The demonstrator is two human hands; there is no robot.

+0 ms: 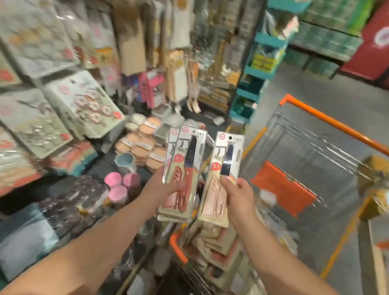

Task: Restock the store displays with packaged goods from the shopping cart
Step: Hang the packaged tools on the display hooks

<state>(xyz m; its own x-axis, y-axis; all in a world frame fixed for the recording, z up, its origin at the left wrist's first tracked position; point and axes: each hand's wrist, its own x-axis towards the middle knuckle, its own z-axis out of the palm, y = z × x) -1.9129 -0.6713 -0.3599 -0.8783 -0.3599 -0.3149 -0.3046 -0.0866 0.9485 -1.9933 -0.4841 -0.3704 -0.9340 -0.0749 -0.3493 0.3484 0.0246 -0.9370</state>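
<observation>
A crowded store aisle fills the view, with a blurred display wall (63, 46) of hanging and stacked packaged goods on the left and a grey floor on the right, where an orange-framed shopping cart (342, 130) stands. The left hand (166, 187) holds a small stack of carded knife packs (183, 170) upright, its thumb pressed across the front of the top card and its fingers curled behind; the front pack shows a dark blade with a reddish handle and sheath. The right hand (239, 194) pinches a single knife pack (221, 178) just beside that stack, thumb on the front, fingers (244, 184) wrapped at the right edge; this one has a pale pink handle. The two packs stand side by side, close but apart. Beneath the fingers of both hands, more of the same packs (214, 246) lie heaped in the cart's near end. Beyond the left fingers, peach-coloured containers (141, 144) and pink cups (121, 183) sit on a low shelf.
</observation>
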